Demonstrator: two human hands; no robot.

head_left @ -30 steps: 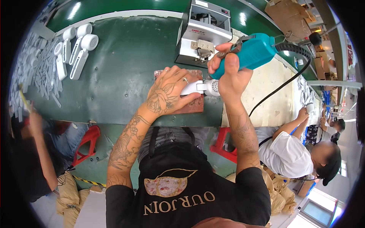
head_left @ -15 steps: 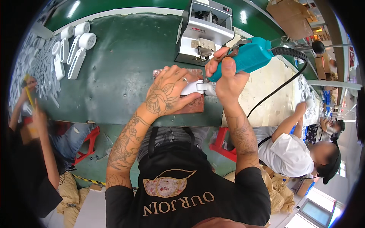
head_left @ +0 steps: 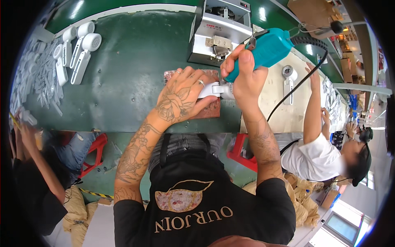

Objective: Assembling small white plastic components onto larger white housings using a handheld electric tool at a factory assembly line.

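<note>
Holding a white fan (head_left: 209,91) on a red block (head_left: 207,110) in the frame's middle, with the left grip (head_left: 180,96) curled around it. Squeezing a blue-green tool (head_left: 267,49) in the right grip (head_left: 252,78), by the fan's head. Seeing more white fans (head_left: 81,66) at upper left.

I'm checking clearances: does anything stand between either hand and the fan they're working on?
Nothing visible does. The left hand holds the fan directly. The right hand, gripping the teal tool, hides the tool's tip and part of the fan's head, so contact there can't be told.
</note>
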